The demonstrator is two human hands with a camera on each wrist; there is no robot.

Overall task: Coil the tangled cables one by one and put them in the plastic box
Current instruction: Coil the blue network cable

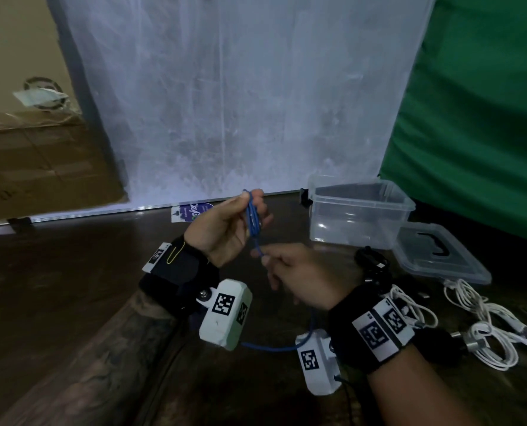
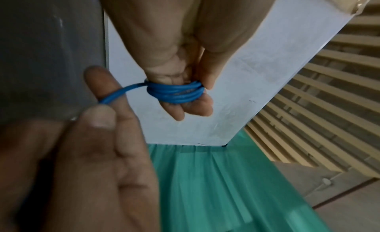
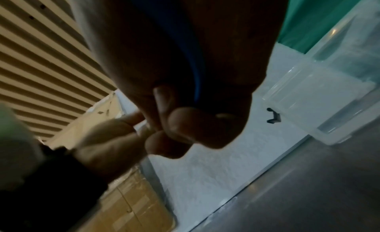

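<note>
Coiling is midway: the left hand grips the blue cable wound round its fingers above the worktop, the right hand pinches the loose tail, which probably needs winding before reaching the plastic box far right.

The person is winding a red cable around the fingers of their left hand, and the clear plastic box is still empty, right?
Almost. The cable is blue, not red; the left wrist view shows its loops around the fingers of the left hand, and the right hand pinches the loose end. The plastic box does look empty in the head view.
</note>
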